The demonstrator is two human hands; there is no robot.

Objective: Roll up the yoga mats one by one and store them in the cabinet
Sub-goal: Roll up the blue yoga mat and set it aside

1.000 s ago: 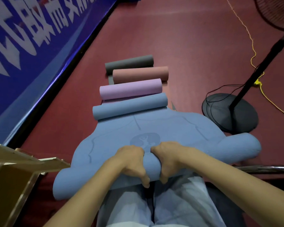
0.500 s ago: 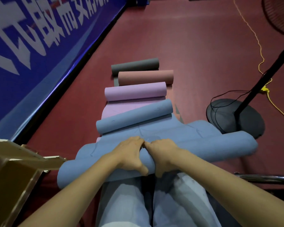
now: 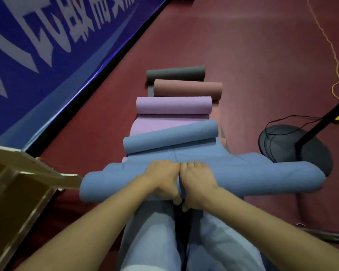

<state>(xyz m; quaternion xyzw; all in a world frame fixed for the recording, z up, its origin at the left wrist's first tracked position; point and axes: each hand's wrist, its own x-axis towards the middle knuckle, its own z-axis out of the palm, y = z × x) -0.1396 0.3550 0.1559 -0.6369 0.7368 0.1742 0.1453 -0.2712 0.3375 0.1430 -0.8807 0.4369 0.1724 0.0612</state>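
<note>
Both hands clamped side by side on the middle of the blue roll (image 3: 243, 178), left hand (image 3: 160, 178) and right hand (image 3: 199, 180) touching at the knuckles, fingers curled over the far side, thumbs tucked under the near edge. Long axis lying left to right across the knees, square to the line of travel, which runs away toward the far end. Directly ahead, just beyond the fingertips, a short flat stretch of the same blue mat (image 3: 184, 153), then its far end already curled into a smaller blue roll (image 3: 170, 136) lying at a slight slant. Neither hand nearer than the other (an even, central grip, so the ends hang unsupported and the right end sags a little).

Further off, in a row on the red floor (image 3: 252, 55): a lilac roll (image 3: 173, 105) with a flat tail, a dusty pink roll (image 3: 188, 89), a grey roll (image 3: 175, 72). Probably the blue slanted roll first in the way of any further push.

Near left, touching or just beside the roll's left end, a wooden cabinet (image 3: 18, 182) with open edge showing. Right, a fan base (image 3: 286, 143) with black pole and loose cable, near the roll's right end. Blue banner (image 3: 37, 45) along the far left wall.
</note>
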